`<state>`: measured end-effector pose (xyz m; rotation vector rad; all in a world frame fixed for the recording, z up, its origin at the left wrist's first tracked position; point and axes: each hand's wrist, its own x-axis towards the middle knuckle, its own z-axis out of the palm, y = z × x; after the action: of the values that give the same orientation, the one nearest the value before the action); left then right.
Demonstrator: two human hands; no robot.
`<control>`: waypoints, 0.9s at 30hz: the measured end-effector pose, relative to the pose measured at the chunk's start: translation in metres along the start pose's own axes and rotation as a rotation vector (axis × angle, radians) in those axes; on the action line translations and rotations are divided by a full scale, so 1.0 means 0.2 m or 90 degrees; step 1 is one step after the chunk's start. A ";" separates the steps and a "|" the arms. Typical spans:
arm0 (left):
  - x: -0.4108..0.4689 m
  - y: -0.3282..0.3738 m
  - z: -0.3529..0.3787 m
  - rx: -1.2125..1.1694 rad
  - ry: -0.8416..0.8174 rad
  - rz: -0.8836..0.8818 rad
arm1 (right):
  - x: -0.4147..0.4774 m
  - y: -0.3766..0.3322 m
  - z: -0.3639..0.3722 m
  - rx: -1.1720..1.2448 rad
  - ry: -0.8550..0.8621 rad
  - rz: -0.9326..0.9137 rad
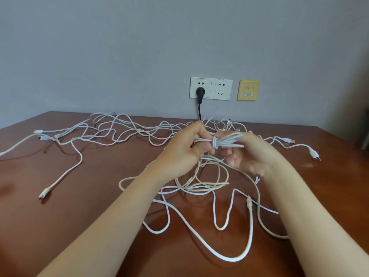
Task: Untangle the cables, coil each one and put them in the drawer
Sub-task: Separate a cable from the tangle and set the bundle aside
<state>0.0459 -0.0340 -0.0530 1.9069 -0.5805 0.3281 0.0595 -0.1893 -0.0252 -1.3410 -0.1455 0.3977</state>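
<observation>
A white cable folded into a small bundle (225,142), with a few turns wound round its middle, is held above the brown table (83,216). My left hand (185,150) grips the bundle's left end. My right hand (253,154) holds its right end with curled fingers. Several other white cables (119,132) lie tangled across the table, from the far left to below my hands. A cream coloured loop (207,184) lies under my wrists. No drawer is in view.
Two white wall sockets (211,88) and a yellow data plate (248,90) sit on the grey wall; a black plug (199,92) hangs from the left socket, its cord dropping behind the table. Loose connectors (314,153) lie at the table's right and left.
</observation>
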 end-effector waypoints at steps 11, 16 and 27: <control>0.03 0.03 0.05 -0.436 0.276 -0.195 | 0.04 0.12 0.17 -0.235 0.243 -0.302; 0.03 0.02 0.05 -0.358 0.236 -0.175 | 0.04 0.16 0.18 -0.465 0.346 -0.524; 0.01 0.01 0.04 0.035 0.207 -0.075 | 0.05 0.14 0.13 -0.267 0.139 -0.433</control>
<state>0.0457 -0.0428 -0.0531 1.8801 -0.2435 0.5685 0.0543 -0.1566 -0.0477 -1.6361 -0.5053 -0.3726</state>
